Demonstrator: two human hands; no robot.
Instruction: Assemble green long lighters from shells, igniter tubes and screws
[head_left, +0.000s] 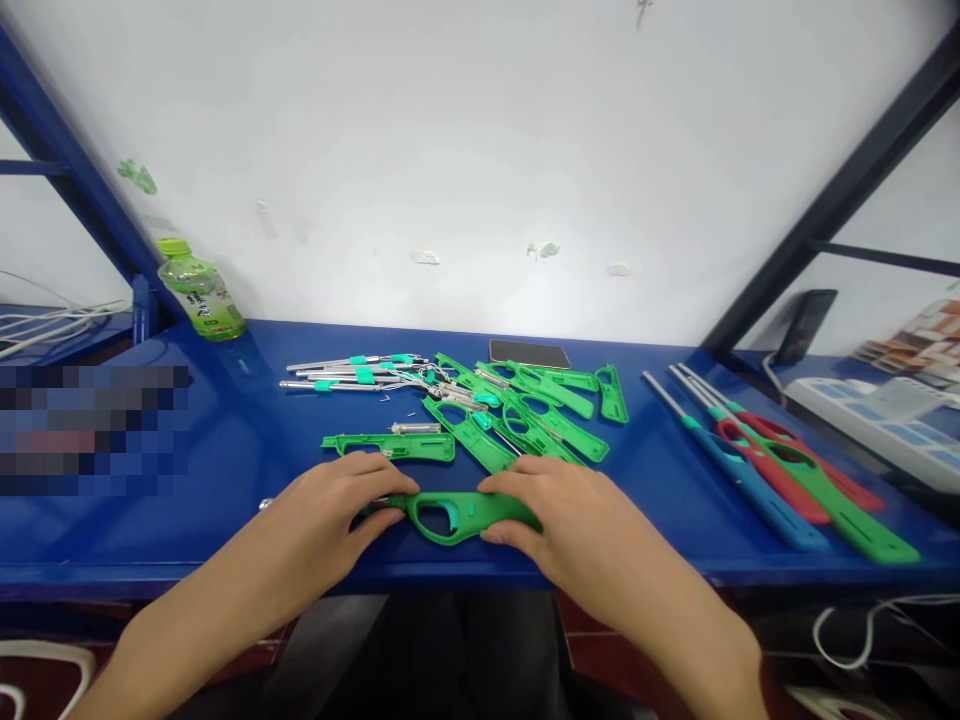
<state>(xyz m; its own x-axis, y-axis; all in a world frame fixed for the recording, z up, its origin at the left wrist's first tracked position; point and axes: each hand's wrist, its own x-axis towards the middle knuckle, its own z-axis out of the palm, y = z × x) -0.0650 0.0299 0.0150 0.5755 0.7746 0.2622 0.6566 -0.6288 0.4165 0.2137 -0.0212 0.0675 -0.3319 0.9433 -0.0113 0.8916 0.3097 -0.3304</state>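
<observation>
Near the table's front edge lies a green long-necked gas lighter [469, 512], held between both hands. My left hand [341, 508] pinches its neck end, where the metal tube begins; the fingers hide most of that tube. My right hand [551, 505] grips the rear of the green handle, thumb below and fingers above. A teal trigger shows inside the handle's loop. Just beyond my left hand rests a green handle half [424, 447], with a small fuel tank [416, 428] touching its far side.
Several green handle shells [540, 420] lie piled behind the hands, beside metal lighter tubes [352, 378] with wires. Finished-looking lighters, including a blue one [750, 475], lie at right. A phone [529, 353] and a green bottle [201, 292] stand farther back, near the wall.
</observation>
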